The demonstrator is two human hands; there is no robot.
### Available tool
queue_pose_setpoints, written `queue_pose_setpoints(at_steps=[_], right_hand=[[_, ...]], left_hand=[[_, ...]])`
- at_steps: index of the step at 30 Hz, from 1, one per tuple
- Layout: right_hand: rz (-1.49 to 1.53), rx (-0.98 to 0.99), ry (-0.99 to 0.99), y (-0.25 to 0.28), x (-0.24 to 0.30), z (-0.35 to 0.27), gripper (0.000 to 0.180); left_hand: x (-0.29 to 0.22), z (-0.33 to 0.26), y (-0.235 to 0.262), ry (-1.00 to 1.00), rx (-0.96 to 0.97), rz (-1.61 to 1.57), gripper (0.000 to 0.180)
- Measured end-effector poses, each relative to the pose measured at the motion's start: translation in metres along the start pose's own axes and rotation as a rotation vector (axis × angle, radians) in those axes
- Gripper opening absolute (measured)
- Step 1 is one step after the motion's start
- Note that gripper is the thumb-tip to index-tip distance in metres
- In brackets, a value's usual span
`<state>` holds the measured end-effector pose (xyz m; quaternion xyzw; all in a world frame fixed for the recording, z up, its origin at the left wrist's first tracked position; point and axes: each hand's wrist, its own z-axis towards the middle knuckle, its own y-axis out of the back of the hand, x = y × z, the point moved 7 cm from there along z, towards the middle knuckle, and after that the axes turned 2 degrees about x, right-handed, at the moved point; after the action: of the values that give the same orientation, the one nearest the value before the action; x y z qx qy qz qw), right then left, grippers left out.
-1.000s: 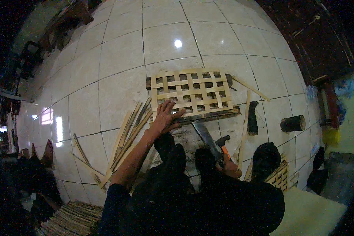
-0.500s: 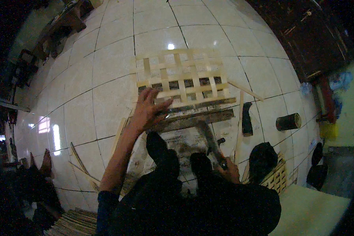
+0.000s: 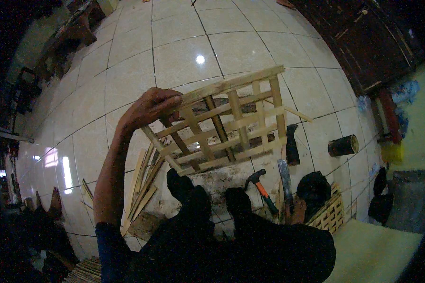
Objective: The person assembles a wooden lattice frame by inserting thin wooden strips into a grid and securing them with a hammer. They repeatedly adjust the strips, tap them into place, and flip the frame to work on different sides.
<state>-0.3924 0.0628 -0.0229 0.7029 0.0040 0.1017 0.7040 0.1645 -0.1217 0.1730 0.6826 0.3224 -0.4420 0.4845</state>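
Left hand (image 3: 152,107) grips lattice (image 3: 241,123) corner; handle gently, avoid racking it. Right hand (image 3: 297,211) at machete (image 3: 284,174), can't tell if gripping.

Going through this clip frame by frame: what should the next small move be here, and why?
Probably bring the right hand to the right edge of the woven bamboo panel: the panel is tilted, and only the left hand holds it, near its upper left corner. The right hand is low by the machete, so any grip there should be released first.
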Motion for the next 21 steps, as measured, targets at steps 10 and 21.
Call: queue_pose_setpoints(at_steps=[10,21], right_hand=[[0.311,0.247,0.160,-0.015,0.105,0.050,0.041],[0.382,0.348,0.035,-0.011,0.095,0.048,0.032]], left_hand=[[0.195,0.081,-0.010,0.126,0.051,0.525,0.026],[0.152,0.086,-0.041,-0.020,-0.376,0.857,0.035]])
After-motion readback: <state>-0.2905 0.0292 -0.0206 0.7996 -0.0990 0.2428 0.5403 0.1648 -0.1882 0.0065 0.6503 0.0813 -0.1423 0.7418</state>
